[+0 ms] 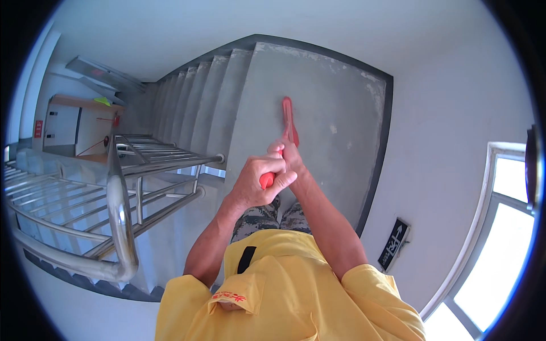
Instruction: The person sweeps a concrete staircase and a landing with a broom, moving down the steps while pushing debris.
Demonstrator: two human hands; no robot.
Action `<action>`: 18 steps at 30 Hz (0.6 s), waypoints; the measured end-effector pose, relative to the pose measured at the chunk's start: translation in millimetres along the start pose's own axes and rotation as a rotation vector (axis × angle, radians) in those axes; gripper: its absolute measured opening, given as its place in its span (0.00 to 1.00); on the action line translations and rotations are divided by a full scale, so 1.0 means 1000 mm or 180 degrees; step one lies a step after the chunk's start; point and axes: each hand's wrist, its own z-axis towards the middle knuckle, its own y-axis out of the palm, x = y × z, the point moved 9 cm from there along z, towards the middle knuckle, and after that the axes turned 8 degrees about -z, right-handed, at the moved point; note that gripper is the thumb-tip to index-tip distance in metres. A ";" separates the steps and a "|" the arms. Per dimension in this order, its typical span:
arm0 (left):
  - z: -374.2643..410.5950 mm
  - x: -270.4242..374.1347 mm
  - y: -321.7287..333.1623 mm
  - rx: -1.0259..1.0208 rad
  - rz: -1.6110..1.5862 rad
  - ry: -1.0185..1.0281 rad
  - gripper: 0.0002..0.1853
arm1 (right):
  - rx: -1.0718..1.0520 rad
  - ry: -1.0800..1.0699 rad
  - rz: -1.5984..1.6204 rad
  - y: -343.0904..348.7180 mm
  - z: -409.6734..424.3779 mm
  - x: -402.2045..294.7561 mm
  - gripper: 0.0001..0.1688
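Both of my hands grip a red-handled floor tool (287, 111), which looks like a broom. Its narrow red head lies against the grey landing (324, 128) ahead of my feet, and whatever is under the head is hidden. My left hand (262, 174) wraps the top of the handle, whose rounded red end (267, 180) pokes out beside the thumb. Farther along and lower on the handle, my right hand (291, 155) closes around it. The two hands overlap in this view, so part of the shaft is covered.
Concrete steps (217, 98) descend from the landing's left edge. A stainless steel railing (121, 221) bends around at the left, beside another stair flight. White walls (431, 106) border the landing, with a dark skirting. At right are an exit sign (393, 244) and a window (495, 251).
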 end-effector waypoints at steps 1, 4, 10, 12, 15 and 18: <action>0.001 0.004 -0.011 0.0186 0.0000 -0.0058 0.15 | -0.0089 0.0003 0.0059 0.017 0.005 -0.002 0.17; -0.004 0.026 -0.014 0.0286 -0.0199 0.0024 0.15 | -0.0229 -0.0063 0.0016 0.045 -0.015 -0.001 0.18; -0.017 0.049 0.004 -0.0185 -0.0546 0.0471 0.20 | 0.0271 0.0227 0.0753 0.025 -0.071 0.023 0.19; -0.007 0.039 0.004 -0.0311 -0.0534 0.0272 0.21 | 0.0166 0.0513 0.0618 0.017 -0.064 0.033 0.20; 0.013 0.026 0.011 -0.0420 -0.0249 0.0060 0.22 | -0.0110 0.0734 0.0231 0.017 -0.045 0.036 0.20; 0.040 0.017 0.037 -0.0549 0.0278 -0.0185 0.22 | -0.0392 0.1165 0.0855 0.005 -0.018 0.041 0.20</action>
